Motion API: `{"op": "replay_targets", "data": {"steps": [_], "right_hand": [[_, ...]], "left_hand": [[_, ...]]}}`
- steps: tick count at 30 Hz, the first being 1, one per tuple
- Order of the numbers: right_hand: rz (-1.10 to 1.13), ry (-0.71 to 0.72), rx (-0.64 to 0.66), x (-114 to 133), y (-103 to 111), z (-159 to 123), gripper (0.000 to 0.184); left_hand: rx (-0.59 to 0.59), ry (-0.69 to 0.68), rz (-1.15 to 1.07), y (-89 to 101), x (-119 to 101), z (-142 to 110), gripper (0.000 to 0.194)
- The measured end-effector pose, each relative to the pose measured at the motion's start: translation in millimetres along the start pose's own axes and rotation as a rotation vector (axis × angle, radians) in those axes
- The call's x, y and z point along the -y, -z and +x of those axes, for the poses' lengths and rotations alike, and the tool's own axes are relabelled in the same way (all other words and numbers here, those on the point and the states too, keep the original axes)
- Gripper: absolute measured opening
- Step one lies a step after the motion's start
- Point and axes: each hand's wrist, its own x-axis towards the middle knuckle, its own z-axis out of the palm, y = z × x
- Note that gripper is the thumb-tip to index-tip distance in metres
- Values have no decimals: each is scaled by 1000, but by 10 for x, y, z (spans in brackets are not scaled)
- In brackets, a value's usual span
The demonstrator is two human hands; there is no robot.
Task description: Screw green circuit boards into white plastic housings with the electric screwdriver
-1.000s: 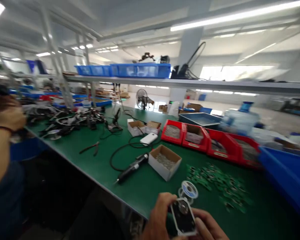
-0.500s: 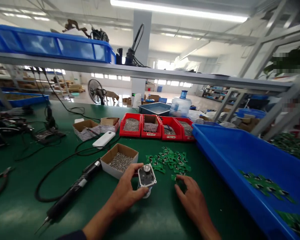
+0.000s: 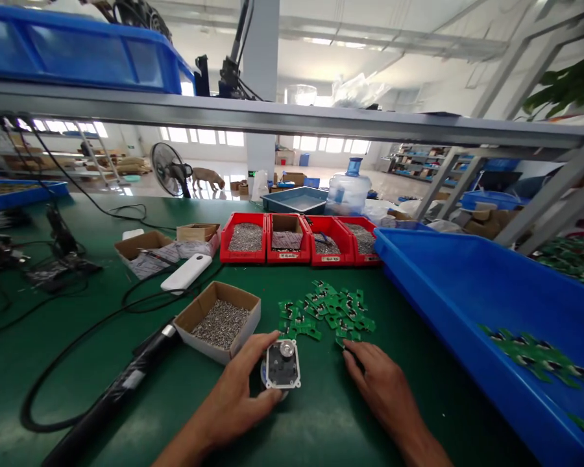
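My left hand [image 3: 241,386] is closed around a small boxy motor housing [image 3: 282,364], thumb on the near side and fingers on the far side. The housing has a pale rim, a dark face and a round silver piece near its top; its lower part is mostly hidden. To the right, my right hand [image 3: 382,383] has its thumb and forefinger together at the edge of a small green circuit board [image 3: 340,342]. That board lies at the near side of a loose pile of green circuit boards [image 3: 338,308]. Just left of the housing stands a cardboard box of small screws [image 3: 219,324].
A black electric screwdriver [image 3: 121,389] with a cable lies at left. Red bins [image 3: 243,238] of small metal parts line the back. A large blue tray [image 3: 467,311] holding more boards borders the right. A white box-shaped device [image 3: 187,274] lies behind the screws. A shelf [image 3: 292,123] spans above.
My right hand's fingertips have closed in on the board by the pile. The housing in my left hand has turned slightly and sits lower in view. The camera has shifted a little.
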Motion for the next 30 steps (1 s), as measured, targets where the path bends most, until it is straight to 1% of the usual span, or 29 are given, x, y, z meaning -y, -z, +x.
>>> {"op": "replay_targets", "data": {"steps": [2, 3, 5, 6, 8, 10, 12, 14, 15, 17, 18, 19, 22, 26, 28, 30], "right_hand": [[85, -47, -79, 59, 32, 28, 42], [137, -85, -110, 113, 45, 50, 42], [238, -141, -142, 258, 51, 111, 40], [273, -140, -145, 337, 43, 149, 39], [283, -84, -143, 471, 26, 227, 36], [253, -33, -125, 539, 46, 276, 33], [245, -27, -38, 535, 134, 260, 31], [264, -29, 139, 497, 272, 180, 25], [270, -19, 245, 479, 342, 128, 28], [254, 13, 408, 460, 444, 27, 50], [232, 26, 447, 461, 467, -13, 57], [206, 35, 460, 465, 470, -41, 56], [165, 46, 420, 469, 402, -60, 40], [243, 33, 330, 404, 276, 10, 19], [279, 6, 265, 386, 244, 51, 26], [396, -40, 218, 425, 256, 83, 28]], "left_hand": [[-19, -27, 21, -11, 39, -25, 72], [-54, -58, 32, -24, 56, -34, 72], [-166, -156, 59, -60, 88, -38, 69], [-230, -211, 82, -81, 102, -34, 66], [-332, -304, 148, -125, 130, -26, 57], [-408, -352, 200, -161, 160, -40, 50], [-487, -351, 187, -188, 191, -86, 42], [-556, -330, 133, -207, 214, -149, 37], [-579, -321, 102, -215, 219, -178, 35], [-607, -303, 59, -231, 213, -216, 32], [-615, -292, 46, -238, 204, -222, 32], [-620, -282, 39, -245, 192, -222, 31], [-627, -293, 29, -264, 159, -202, 29], [-606, -366, 33, -264, 146, -191, 26], [-588, -410, 53, -254, 148, -197, 27], [-570, -472, 89, -246, 138, -199, 31]]}}
